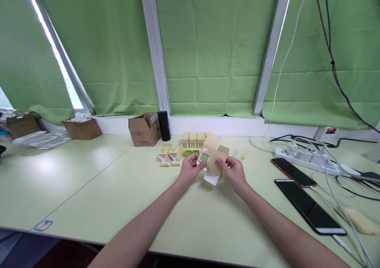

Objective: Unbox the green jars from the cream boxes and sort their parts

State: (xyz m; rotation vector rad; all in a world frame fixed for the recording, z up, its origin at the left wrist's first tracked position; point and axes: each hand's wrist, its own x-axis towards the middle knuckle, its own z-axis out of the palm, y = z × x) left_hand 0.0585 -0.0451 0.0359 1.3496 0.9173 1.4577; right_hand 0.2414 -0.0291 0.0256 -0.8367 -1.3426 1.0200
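Between my two hands, above the middle of the table, is a small cardboard box [214, 163] with its flaps spread and a green patch on one face. My left hand [190, 169] pinches its left edge. On the other side my right hand [234, 173] grips it with the thumb on its face. Just beyond stand several small closed boxes [192, 139] in a row. Two open boxes [171, 154] with green patches lie to their left. Partly hidden by my left hand are small green containers [191, 153]. Clear round pieces with yellow bits [239, 155] lie to the right.
A larger brown carton [144, 130] and a black cylinder [164, 126] stand at the back. On the right lie two phones [310, 206], a power strip [307, 160] and tangled cables. Stacked white sheets [43, 139] and another carton [82, 128] are at the far left.
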